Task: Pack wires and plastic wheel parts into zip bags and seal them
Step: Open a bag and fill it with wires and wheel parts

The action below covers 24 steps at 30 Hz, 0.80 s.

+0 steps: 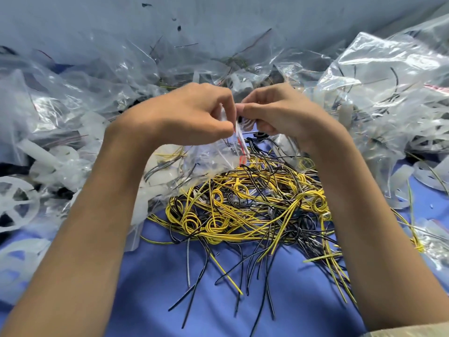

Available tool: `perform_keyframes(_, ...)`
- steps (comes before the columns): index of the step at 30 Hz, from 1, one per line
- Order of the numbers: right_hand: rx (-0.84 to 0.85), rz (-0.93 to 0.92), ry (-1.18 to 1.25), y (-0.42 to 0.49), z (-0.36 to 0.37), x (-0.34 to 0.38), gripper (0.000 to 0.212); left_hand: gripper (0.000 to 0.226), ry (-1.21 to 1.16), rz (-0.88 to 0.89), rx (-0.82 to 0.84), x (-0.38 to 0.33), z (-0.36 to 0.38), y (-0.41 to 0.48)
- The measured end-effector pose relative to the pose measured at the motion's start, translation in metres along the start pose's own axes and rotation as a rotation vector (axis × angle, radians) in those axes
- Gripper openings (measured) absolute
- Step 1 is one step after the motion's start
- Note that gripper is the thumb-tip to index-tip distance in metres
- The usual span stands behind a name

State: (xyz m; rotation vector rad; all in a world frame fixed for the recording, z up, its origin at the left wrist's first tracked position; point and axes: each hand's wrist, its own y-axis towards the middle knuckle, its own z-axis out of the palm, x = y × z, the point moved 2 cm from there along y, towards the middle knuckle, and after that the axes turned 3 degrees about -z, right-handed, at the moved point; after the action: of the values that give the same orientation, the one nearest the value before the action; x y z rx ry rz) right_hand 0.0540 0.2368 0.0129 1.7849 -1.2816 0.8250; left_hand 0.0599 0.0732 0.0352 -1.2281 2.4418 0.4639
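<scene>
Head view, single frame.

- Small clear plastic zip bag with a white seal strip and a red line [209, 161]: held up above the blue bench [158, 288], between the two hands, over the far edge of the wire pile.
- Orientation: the seal strip is the long axis in view. It runs from the fingertips down and slightly right, toward the viewer. Mouth edge faces right; the bag body trails left and down, under the left wrist.
- Appearance: film crinkled and glossy. Dark and pale wires and whitish plastic pieces show through it. Whether the strip is closed along its length I cannot tell.
- Left hand [192, 115]: fingers [218, 98] curled tight, thumb and forefinger pinching the upper end of the strip.
- Right hand [279, 113]: fingers curled, thumb pressed flat on the same end of the strip, touching the left fingertips.
- Tangled pile of loose yellow and black wires [243, 210]: lies on the bench just below the bag, between the forearms.
- White spoked plastic wheel [17, 203]: on the bench at far left.
- Heap of filled clear bags [388, 93]: at right, with more across the back and left.
</scene>
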Motion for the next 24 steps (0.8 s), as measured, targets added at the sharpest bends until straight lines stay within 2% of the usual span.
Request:
perform_keyframes(4, 0.253, 0.037, -0.065, -0.002, 0.012, -0.009, 0.014, 0.005, 0.000, -0.016, -0.023, -0.003, 0.000, 0.001)
perform_keyframes(6, 0.415, 0.074, -0.086, -0.006, 0.023, -0.014, 0.013, 0.004, -0.017, -0.033, 0.013, -0.004, 0.003, 0.001)
perform_keyframes(8, 0.495, 0.086, -0.016, -0.009, 0.033, -0.017, 0.013, 0.008, -0.019, -0.066, 0.080, -0.005, 0.006, 0.002)
perform_keyframes(11, 0.445, 0.108, 0.007, -0.007, 0.043, -0.019, 0.009, 0.013, 0.005, -0.129, 0.193, -0.004, 0.013, 0.003)
perform_keyframes(13, 0.480, 0.094, -0.177, -0.005, 0.049, -0.019, 0.012, 0.017, -0.031, -0.155, 0.274, -0.004, 0.019, 0.003)
perform_keyframes(15, 0.502, 0.015, -0.271, -0.005, 0.056, -0.016, 0.026, 0.019, -0.063, -0.177, 0.321, -0.005, 0.023, 0.003)
perform_keyframes(17, 0.459, -0.042, -0.115, -0.006, 0.060, -0.008, 0.044, 0.020, -0.074, -0.188, 0.304, -0.004, 0.021, 0.003)
perform_keyframes(20, 0.439, -0.093, 0.128, -0.003, 0.062, -0.004, 0.049, 0.021, -0.096, -0.172, 0.234, -0.003, 0.012, 0.000)
perform_keyframes(24, 0.365, -0.128, 0.151, -0.005, 0.080, -0.008, 0.051, 0.017, -0.102, -0.158, 0.243, -0.007, 0.006, -0.005)
